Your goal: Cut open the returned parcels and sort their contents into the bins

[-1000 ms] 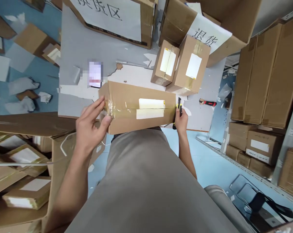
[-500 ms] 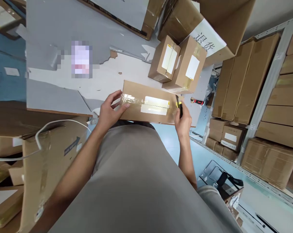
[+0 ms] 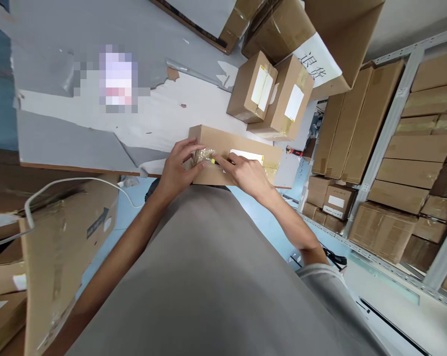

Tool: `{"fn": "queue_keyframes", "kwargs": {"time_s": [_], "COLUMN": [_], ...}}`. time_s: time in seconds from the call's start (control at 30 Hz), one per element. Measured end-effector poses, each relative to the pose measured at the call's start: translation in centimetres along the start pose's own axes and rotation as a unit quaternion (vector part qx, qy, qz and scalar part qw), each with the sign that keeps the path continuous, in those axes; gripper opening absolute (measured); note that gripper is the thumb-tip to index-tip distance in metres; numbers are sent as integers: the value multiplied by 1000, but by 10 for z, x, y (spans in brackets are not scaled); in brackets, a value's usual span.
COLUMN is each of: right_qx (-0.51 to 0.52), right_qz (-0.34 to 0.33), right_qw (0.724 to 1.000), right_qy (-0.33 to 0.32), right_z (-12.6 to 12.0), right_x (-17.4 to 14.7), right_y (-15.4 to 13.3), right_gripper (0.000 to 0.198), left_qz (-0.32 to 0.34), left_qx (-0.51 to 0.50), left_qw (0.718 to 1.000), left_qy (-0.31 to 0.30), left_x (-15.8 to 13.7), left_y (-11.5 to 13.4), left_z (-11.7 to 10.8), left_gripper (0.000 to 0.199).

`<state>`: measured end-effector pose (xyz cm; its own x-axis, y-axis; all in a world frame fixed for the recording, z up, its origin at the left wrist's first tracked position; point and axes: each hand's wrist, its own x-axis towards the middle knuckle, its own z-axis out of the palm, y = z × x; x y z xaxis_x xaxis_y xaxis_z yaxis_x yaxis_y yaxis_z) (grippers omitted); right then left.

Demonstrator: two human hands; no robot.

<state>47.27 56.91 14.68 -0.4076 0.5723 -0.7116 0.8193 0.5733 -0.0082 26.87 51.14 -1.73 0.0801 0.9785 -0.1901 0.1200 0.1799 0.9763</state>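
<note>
A long brown cardboard box [image 3: 242, 137] lies near the table's front edge, with clear tape over its left end and a white label [image 3: 251, 157] on top. My left hand [image 3: 177, 167] grips the box's left end, thumb on the near side and fingers over the top. Closed round a box cutter [image 3: 213, 161], my right hand [image 3: 247, 174] is over the taped left part of the box. Only the cutter's small yellow part shows; my fingers hide the rest, and the blade cannot be made out.
Two labelled cartons [image 3: 251, 89] stand behind the box, before a large open carton [image 3: 342, 44]. A red-and-black tool [image 3: 294, 151] lies at the table's right end. Shelves of cartons [image 3: 416, 158] line the right; a big carton [image 3: 67, 247] and white cable [image 3: 78, 179] are at left.
My right hand has moved left along the box with the box cutter, from its right end to near my left hand. The left fingers reach further over the box top.
</note>
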Motion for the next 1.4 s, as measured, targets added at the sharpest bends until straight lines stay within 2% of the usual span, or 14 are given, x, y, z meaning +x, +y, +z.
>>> {"fn": "queue_keyframes", "kwargs": {"time_s": [0.2, 0.57, 0.8, 1.17, 1.4], "right_qx": [-23, -30, -17, -17, -38], "right_qz": [18, -12, -31, -49, -75], "right_qw": [999, 999, 999, 999, 996], "right_qy": [-14, -19, -19, -12, -6], "right_z": [-2, -15, -13, -16, -14], "right_x": [1, 3, 6, 13, 21], "right_y": [-1, -3, 8, 10, 16], "right_gripper": [74, 76, 72, 71, 69], "left_qz": [0, -4, -33, -41, -48], "left_qx": [-8, -23, -8, -15, 0], "left_qw": [1000, 1000, 999, 999, 999], "left_qy": [-6, 10, 15, 28, 27], "left_x": [0, -2, -3, -2, -1], "left_y": [0, 1, -1, -1, 2], "left_z": [-1, 2, 4, 3, 2], "left_gripper": [54, 56, 64, 72, 67]}}
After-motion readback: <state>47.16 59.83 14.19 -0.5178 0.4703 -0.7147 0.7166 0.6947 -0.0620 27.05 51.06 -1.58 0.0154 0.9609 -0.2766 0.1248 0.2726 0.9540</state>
